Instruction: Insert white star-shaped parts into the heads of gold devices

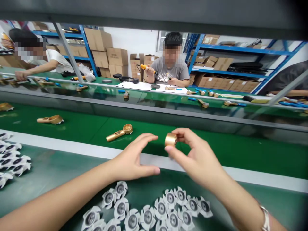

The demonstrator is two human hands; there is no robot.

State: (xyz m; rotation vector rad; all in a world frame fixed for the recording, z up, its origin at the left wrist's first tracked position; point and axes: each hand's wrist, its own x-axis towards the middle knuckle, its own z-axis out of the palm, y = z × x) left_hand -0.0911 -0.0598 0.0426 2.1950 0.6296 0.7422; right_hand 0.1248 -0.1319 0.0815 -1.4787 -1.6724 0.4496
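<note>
My right hand (pixel 194 157) pinches a small gold cylindrical cap (pixel 170 140) between thumb and fingertips, held above the green bench. My left hand (pixel 133 158) hovers just left of the cap with fingers spread and curved, holding nothing. Below both hands lies a cluster of several white star-shaped parts with dark round centres (pixel 154 211). A gold handle-shaped piece (pixel 119 132) lies on the green conveyor belt (pixel 79 126) just beyond my left hand.
Another gold handle piece (pixel 50 120) lies farther left on the belt. More white parts (pixel 12 157) sit at the left edge. A grey rail (pixel 168 112) divides the line. Two people work across it; blue shelving with cartons stands behind.
</note>
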